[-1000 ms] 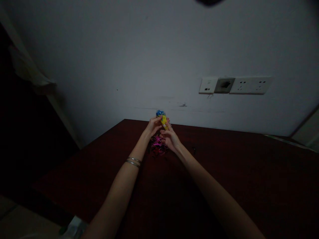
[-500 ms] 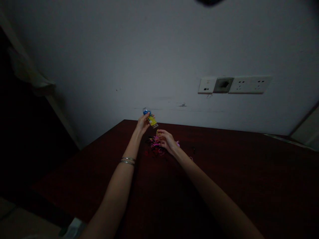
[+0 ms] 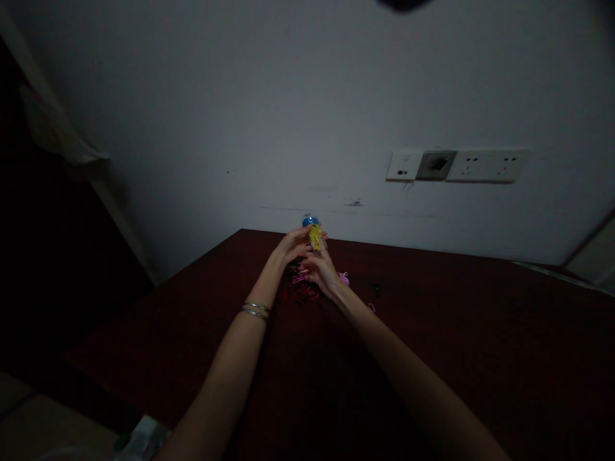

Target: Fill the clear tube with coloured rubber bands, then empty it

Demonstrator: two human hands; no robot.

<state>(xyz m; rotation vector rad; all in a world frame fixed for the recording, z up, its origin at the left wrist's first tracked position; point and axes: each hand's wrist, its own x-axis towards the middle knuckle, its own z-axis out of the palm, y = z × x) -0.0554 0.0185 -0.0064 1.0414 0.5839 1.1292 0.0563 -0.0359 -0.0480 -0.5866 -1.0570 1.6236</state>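
Observation:
My left hand [image 3: 291, 248] is closed around a small bottle [image 3: 314, 234] with a blue end and yellow contents, held above the far part of the dark red table [image 3: 432, 333]. My right hand [image 3: 321, 272] is right under the bottle, fingers pinched together at its lower end; what they grip is too small to name. Under both hands lies a loose heap of small pink, red and dark rubber bands [image 3: 302, 287]. Two thin bangles [image 3: 256, 310] sit on my left wrist.
A white wall rises just behind the table, with a row of sockets [image 3: 456, 166] at the right. A few stray bands [image 3: 371, 307] lie right of the heap. At the left stands a dark opening with pale cloth [image 3: 62, 144] hanging.
My left hand swung the bottle away to the left, then brought it back over the heap. My right hand dipped to the bands and has risen to meet the bottle again.

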